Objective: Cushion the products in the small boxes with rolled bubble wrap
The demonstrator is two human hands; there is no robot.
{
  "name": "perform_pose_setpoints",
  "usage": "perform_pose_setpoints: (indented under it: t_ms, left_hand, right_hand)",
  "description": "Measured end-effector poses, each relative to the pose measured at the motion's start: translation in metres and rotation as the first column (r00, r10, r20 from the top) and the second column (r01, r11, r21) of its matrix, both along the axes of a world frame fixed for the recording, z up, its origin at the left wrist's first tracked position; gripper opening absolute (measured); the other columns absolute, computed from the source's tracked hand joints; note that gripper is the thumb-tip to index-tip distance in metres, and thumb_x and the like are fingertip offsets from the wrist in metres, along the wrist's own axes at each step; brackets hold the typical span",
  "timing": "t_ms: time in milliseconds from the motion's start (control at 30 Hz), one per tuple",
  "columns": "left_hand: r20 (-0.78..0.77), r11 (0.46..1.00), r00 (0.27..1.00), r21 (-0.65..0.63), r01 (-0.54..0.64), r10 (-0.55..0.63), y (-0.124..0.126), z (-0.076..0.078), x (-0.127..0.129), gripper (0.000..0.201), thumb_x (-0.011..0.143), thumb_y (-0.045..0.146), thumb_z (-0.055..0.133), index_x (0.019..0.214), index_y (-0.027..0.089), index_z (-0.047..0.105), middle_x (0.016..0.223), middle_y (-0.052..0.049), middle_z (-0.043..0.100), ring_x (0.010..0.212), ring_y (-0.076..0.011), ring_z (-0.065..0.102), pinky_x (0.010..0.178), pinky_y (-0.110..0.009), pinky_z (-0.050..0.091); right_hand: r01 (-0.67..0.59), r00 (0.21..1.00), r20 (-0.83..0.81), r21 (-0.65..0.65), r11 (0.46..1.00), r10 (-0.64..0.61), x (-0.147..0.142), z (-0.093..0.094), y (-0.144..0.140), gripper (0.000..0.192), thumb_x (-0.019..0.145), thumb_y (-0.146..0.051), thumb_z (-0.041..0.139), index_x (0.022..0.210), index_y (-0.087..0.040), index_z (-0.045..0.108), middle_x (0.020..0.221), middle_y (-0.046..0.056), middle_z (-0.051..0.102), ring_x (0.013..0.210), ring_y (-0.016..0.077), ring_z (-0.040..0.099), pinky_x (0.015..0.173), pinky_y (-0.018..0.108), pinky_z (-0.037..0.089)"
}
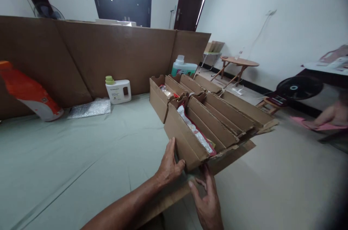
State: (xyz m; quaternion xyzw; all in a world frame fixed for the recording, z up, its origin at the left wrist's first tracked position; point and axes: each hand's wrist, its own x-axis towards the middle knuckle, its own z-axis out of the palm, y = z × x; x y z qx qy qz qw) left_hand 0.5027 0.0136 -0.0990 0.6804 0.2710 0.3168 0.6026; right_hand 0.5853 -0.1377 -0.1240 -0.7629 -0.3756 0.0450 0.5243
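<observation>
My left hand (171, 164) lies against the left side of a narrow open cardboard box (185, 143), its fingers stretched out and its thumb near the box's lower front corner. Below that box's front end is my right hand (208, 201), thumb and fingers apart, the fingertips reaching up to the bottom edge. Inside the box stands a white-and-red packet (195, 130). Several similar boxes stand side by side to its right. Behind it, another cardboard box (159, 97) contains clear-and-red wrapped items (166, 91).
A white jug with a green cap (119, 91), bubble wrap (91, 108) and an orange-and-white bottle (34, 94) are along a cardboard screen (116, 52). A teal liquid bottle (183, 67) stands behind the boxes. A person's foot (326, 117) shows at far right, near a fan (299, 88).
</observation>
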Motion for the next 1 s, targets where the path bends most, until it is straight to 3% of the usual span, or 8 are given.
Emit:
perform_pose_setpoints:
  t_ms: [267,367,467,567,700,767,867,1000]
  left_hand:
    - [0.050,0.996,0.995,-0.026,0.082,-0.081,0.008,-0.015,0.006,0.100,0.071,0.025,0.065,0.159,0.013,0.018,0.168,-0.016,0.016,0.155,-0.0341,0.015,0.123,-0.049,0.026]
    - [0.051,0.994,0.993,-0.036,0.106,-0.104,0.012,-0.016,-0.001,0.092,0.073,0.026,0.064,0.157,0.013,0.027,0.164,-0.017,0.027,0.151,-0.0342,0.026,0.120,-0.049,0.032]
    - [0.026,0.988,0.988,0.016,0.155,-0.155,0.006,-0.019,-0.020,0.077,0.078,0.029,0.063,0.151,0.014,0.042,0.156,-0.017,0.043,0.145,-0.0329,0.038,0.121,-0.050,0.029]
    - [0.003,0.985,0.987,0.060,0.161,-0.162,-0.012,-0.025,-0.044,0.063,0.083,0.035,0.062,0.143,0.017,0.054,0.153,-0.016,0.048,0.144,-0.0336,0.041,0.122,-0.053,0.027]
    - [-0.019,0.983,0.987,0.089,0.159,-0.158,-0.036,-0.027,-0.069,0.046,0.088,0.038,0.061,0.130,0.022,0.066,0.148,-0.016,0.054,0.140,-0.0344,0.046,0.117,-0.054,0.034]
    - [0.004,0.977,0.986,0.133,0.166,-0.169,-0.042,-0.024,-0.075,0.039,0.091,0.039,0.059,0.124,0.023,0.069,0.140,-0.016,0.061,0.133,-0.0328,0.054,0.112,-0.051,0.041]
    - [0.059,0.973,0.986,0.177,0.145,-0.158,-0.044,-0.018,-0.079,0.034,0.093,0.039,0.054,0.118,0.023,0.071,0.120,-0.015,0.071,0.115,-0.0293,0.065,0.102,-0.046,0.049]
    - [0.080,0.980,0.985,0.140,0.138,-0.150,-0.044,-0.010,-0.078,0.031,0.093,0.040,0.053,0.106,0.020,0.073,0.100,-0.012,0.074,0.095,-0.0258,0.067,0.087,-0.040,0.051]
  right_hand:
    - [-0.038,0.999,-0.012,0.005,0.999,0.038,0.013,-0.003,0.019,0.067,0.093,-0.043,0.057,0.153,-0.023,0.038,0.154,0.019,0.042,0.103,0.0241,0.070,0.083,0.037,0.061]
    - [-0.046,0.997,0.056,-0.001,0.999,0.046,0.027,0.010,0.009,0.052,0.091,-0.043,0.058,0.138,-0.021,0.057,0.145,0.017,0.055,0.109,0.0262,0.069,0.084,0.036,0.061]
    - [0.071,0.979,0.189,0.020,0.997,-0.074,0.045,0.054,-0.006,0.035,0.090,-0.045,0.059,0.114,-0.022,0.071,0.122,0.012,0.072,0.107,0.0273,0.070,0.088,0.039,0.060]
    - [0.149,0.937,0.306,0.086,0.985,-0.168,0.060,0.126,-0.004,0.030,0.093,-0.042,0.060,0.115,-0.025,0.071,0.109,0.008,0.077,0.097,0.0248,0.072,0.096,0.042,0.056]
    - [-0.144,0.880,0.442,-0.100,0.985,0.173,0.076,0.212,0.050,0.023,0.094,-0.036,0.056,0.104,-0.026,0.075,0.103,0.006,0.078,0.094,0.0243,0.073,0.089,0.038,0.057]
    - [-0.319,0.795,0.399,-0.364,0.875,0.456,0.083,0.232,0.090,0.024,0.091,-0.028,0.055,0.105,-0.024,0.075,0.105,0.005,0.079,0.093,0.0236,0.073,0.084,0.035,0.057]
    - [-0.397,0.648,0.323,-0.630,0.668,0.690,0.086,0.232,0.141,0.028,0.083,-0.020,0.064,0.108,-0.024,0.075,0.103,0.004,0.080,0.090,0.0237,0.074,0.077,0.030,0.054]
    - [-0.374,0.631,0.365,-0.630,0.680,0.685,0.078,0.210,0.173,0.012,0.069,-0.011,0.073,0.069,-0.022,0.073,0.066,0.002,0.075,0.063,0.0208,0.069,0.056,0.025,0.045]
